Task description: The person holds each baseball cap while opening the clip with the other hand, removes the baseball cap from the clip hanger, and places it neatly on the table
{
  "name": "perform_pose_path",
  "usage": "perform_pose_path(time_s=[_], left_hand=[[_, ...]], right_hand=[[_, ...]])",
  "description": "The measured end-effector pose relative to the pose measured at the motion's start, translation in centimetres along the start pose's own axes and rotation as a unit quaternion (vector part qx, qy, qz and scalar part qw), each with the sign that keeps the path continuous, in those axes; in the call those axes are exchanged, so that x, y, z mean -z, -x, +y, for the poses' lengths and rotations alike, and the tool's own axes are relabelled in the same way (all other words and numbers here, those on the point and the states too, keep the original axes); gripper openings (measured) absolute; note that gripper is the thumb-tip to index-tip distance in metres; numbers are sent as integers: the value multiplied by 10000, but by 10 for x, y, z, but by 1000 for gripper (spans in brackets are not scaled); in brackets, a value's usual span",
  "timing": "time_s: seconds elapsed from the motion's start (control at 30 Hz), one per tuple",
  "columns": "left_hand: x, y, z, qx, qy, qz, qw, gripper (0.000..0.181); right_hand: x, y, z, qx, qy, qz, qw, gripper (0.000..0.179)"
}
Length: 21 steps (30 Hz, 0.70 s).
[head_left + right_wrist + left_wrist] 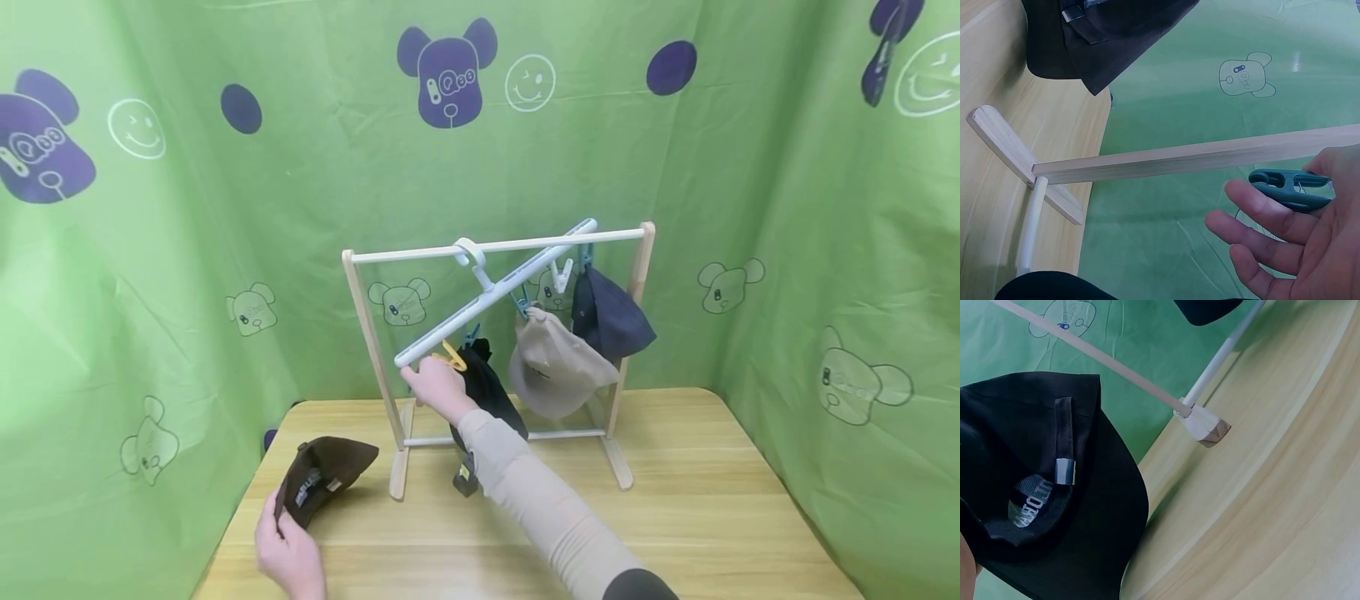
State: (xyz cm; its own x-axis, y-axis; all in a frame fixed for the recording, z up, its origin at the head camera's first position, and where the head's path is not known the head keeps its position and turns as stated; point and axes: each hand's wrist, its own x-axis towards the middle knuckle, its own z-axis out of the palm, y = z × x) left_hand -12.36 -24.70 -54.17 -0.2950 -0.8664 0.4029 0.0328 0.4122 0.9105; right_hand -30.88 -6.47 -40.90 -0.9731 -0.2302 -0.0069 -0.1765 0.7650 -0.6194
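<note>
My left hand grips a dark brown cap by its edge, over the left part of the table. The cap's hollow inside faces up, and its strap with a metal buckle shows in the left wrist view. At the low left end of a tilted pale blue hanger, my right hand pinches a teal clip between thumb and index finger; the other fingers are loosely bent. The clip holds no cap. Beside that hand are a yellow clip and a hanging black cap.
The hanger hooks over the top bar of a wooden rack on the table. Further right hang a beige cap and a navy cap, with a white clip between them. Green printed curtains enclose the table.
</note>
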Motion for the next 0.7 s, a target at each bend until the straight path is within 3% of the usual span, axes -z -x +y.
perform_pose_path(time_s=[0.2,0.43,0.57,0.7], left_hand=[[1,-1,-3,-238,-209,16,9995,29],[-1,-1,-3,-831,-513,-198,9950,29],[-1,0,0,-1197,-705,-506,9890,28],[-1,2,2,-1336,-1027,-963,9810,28]], right_hand=[[2,2,-1,-11,-15,27,10000,43],[3,3,-2,-11,-45,12,10000,43],[3,4,-2,-23,10,6,10000,43],[3,4,-2,-49,38,9,10000,42]])
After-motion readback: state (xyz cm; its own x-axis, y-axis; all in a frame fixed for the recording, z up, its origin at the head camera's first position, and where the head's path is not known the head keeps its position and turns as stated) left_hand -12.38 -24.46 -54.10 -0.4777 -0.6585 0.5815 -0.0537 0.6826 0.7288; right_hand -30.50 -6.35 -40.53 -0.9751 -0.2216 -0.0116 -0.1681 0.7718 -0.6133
